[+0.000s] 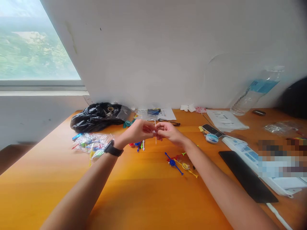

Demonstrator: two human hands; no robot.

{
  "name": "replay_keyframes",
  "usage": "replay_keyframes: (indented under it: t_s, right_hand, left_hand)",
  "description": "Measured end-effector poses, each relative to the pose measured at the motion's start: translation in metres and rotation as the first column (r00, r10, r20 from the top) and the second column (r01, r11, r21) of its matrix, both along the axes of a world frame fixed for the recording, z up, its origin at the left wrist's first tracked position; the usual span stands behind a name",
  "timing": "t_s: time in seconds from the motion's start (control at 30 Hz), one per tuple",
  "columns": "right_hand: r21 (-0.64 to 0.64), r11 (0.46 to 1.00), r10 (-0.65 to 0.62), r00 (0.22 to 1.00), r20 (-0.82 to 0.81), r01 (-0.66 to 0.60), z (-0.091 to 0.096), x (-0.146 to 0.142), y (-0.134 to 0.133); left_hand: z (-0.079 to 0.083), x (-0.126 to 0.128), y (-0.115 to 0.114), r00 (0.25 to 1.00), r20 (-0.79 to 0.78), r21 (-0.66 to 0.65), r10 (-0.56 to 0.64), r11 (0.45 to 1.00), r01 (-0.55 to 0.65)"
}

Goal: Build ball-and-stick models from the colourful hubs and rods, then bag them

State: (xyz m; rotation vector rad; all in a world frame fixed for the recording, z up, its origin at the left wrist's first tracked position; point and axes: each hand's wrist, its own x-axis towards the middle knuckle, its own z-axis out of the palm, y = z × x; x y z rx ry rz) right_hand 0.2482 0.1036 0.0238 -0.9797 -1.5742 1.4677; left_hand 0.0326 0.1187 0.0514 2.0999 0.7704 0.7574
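Pinching a thin white stick (155,138) between them, the left hand (140,131) and right hand (169,133) meet fingertip to fingertip above the table (144,198). The hold is slight, so the stick could slip, or snap if twisted. Loose coloured pieces (139,145) lie directly below the grip, with blue and yellow sticks (178,164) below and to its right. A dropped part may be lost among them.

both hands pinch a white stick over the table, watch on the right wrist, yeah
No: the watch is on the left wrist, as the head view shows. The left hand and right hand do pinch the stick over the table.
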Motion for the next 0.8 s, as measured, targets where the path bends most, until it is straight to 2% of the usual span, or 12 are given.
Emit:
replay_keyframes:
  t_s: [0.1, 0.27, 0.43, 0.5, 0.57, 0.67, 0.7, 0.73, 0.8]
  right_hand:
    - [-0.012, 1.000, 0.009, 1.000, 0.009, -0.008, 0.000, -0.003, -0.001]
    - [-0.012, 1.000, 0.024, 0.992, 0.126, -0.023, 0.001, -0.007, -0.004]
    - [-0.026, 1.000, 0.001, 0.954, 0.298, 0.007, -0.012, 0.001, 0.002]
    - [-0.011, 1.000, -0.009, 0.899, 0.437, 0.015, -0.016, 0.008, 0.006]
    - [0.057, 0.998, -0.058, 0.815, 0.577, 0.030, -0.013, 0.015, 0.006]
    - [0.184, 0.983, -0.140, 0.690, 0.711, 0.009, 0.008, 0.024, -0.002]
    - [0.180, 0.983, -0.111, 0.652, 0.750, -0.040, 0.018, 0.025, -0.007]
    - [0.121, 0.986, -0.028, 0.605, 0.796, -0.112, 0.027, 0.026, -0.012]
    - [-0.079, 0.967, 0.194, 0.498, 0.845, -0.243, 0.040, 0.024, -0.023]
  left_hand:
    - [-0.006, -0.004, 0.004, 1.000, -0.014, 0.008, -0.013, 1.000, 0.013]
    - [-0.012, -0.005, 0.003, 0.999, -0.036, -0.052, -0.039, 0.998, 0.037]
    - [-0.020, -0.005, 0.007, 0.993, -0.076, 0.024, 0.089, 0.996, -0.088]
    - [-0.026, -0.004, 0.010, 0.985, -0.117, 0.115, 0.129, 0.987, -0.116]
    - [-0.032, -0.001, 0.012, 0.963, -0.198, 0.232, 0.183, 0.963, -0.135]
    - [-0.040, 0.005, 0.012, 0.901, -0.302, 0.390, 0.313, 0.903, -0.183]
    - [-0.042, 0.006, 0.011, 0.879, -0.329, 0.427, 0.346, 0.884, -0.189]
    - [-0.042, 0.007, 0.010, 0.859, -0.354, 0.454, 0.371, 0.871, -0.189]
    - [-0.042, 0.008, 0.008, 0.832, -0.395, 0.473, 0.390, 0.862, -0.180]
